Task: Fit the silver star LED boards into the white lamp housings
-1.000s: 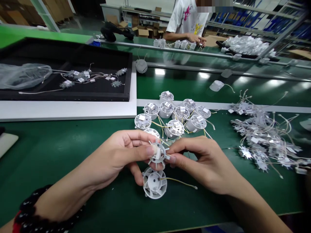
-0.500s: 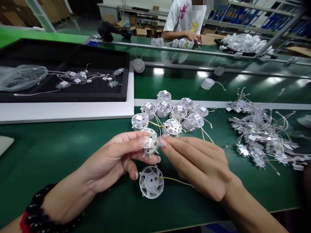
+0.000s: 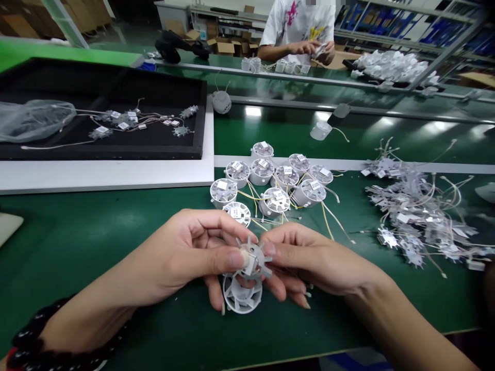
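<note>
White spiked disc point(image 3: 253, 260) pinched between left hand point(image 3: 185, 257) and right hand point(image 3: 309, 257), both half-curled, lifting it clear of the slotted round housing point(image 3: 242, 296) below.

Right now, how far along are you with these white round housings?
Looks done: the cluster of labelled housings, with yellow wires trailing from them. In hand: the left hand and right hand pinch a star-shaped plate above a housing that shows no label. Left: the tangled heap of wired star plates at right; its count cannot be told.
</note>
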{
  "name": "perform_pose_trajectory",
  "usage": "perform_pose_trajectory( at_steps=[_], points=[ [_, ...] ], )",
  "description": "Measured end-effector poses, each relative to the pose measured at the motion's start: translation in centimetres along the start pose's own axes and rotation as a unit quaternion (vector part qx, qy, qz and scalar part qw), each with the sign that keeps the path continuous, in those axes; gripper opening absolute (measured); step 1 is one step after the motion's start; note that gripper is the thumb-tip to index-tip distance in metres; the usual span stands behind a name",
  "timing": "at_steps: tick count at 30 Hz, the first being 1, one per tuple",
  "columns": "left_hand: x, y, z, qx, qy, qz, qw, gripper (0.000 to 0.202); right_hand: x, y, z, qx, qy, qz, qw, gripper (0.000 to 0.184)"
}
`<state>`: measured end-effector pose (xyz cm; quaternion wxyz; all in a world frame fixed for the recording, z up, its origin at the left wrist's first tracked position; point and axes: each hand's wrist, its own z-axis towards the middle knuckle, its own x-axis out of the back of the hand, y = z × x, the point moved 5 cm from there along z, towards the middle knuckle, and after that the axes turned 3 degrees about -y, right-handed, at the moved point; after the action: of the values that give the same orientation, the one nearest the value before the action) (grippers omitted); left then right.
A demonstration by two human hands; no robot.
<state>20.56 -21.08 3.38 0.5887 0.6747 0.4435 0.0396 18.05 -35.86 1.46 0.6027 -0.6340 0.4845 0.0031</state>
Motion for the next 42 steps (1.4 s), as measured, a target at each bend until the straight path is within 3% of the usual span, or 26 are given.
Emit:
perform_pose_trajectory(
  at_steps=[7,11,13,15,16,17,22,25,29,32,37,42],
  points=[
    [0.1,0.2,0.2,-0.002,0.007,0.004,1.000,0.012,0.0,0.1,0.1,-0.002,-0.001,0.029,1.000,0.028],
    [0.7,0.3,0.1,-0.015,0.032,0.030,0.999,0.014,-0.2,-1.5,-0.3,0.096,0.072,-0.125,0.985,0.024],
    [1.0,0.3,0.0,-0.020,0.042,0.036,0.998,0.015,-0.6,-2.7,-1.0,0.194,0.141,-0.284,0.928,0.014],
    [1.2,0.4,0.0,-0.023,0.043,0.029,0.998,0.016,-1.4,-3.6,-1.8,0.280,0.189,-0.424,0.840,0.009],
    [1.2,0.4,0.0,-0.025,0.048,0.030,0.998,0.016,-1.6,-3.8,-2.0,0.300,0.199,-0.463,0.810,0.009],
    [1.3,0.6,0.1,-0.029,0.056,0.032,0.997,0.016,-1.7,-3.8,-2.1,0.304,0.202,-0.479,0.798,0.009],
    [1.3,1.4,0.2,-0.071,0.108,0.075,0.989,0.011,-0.6,-3.4,-1.7,0.206,0.217,-0.420,0.857,0.014],
    [1.1,1.6,0.0,-0.079,0.118,0.084,0.986,0.011,-0.2,-3.5,-1.7,0.186,0.242,-0.401,0.864,0.017],
    [1.2,1.4,-0.2,-0.065,0.127,0.077,0.987,0.008,-0.5,-3.6,-1.8,0.186,0.256,-0.433,0.844,0.013],
    [1.4,1.2,-0.1,-0.061,0.107,0.064,0.990,0.009,-1.0,-4.0,-2.0,0.226,0.254,-0.469,0.815,0.008],
    [1.7,0.8,-0.1,-0.050,0.074,0.048,0.995,0.012,-1.4,-4.3,-2.1,0.293,0.216,-0.478,0.799,0.008],
    [1.3,0.5,0.1,-0.031,0.036,-0.038,0.998,0.016,-2.1,-4.4,-2.4,0.367,0.168,-0.493,0.771,0.013]
  ],
)
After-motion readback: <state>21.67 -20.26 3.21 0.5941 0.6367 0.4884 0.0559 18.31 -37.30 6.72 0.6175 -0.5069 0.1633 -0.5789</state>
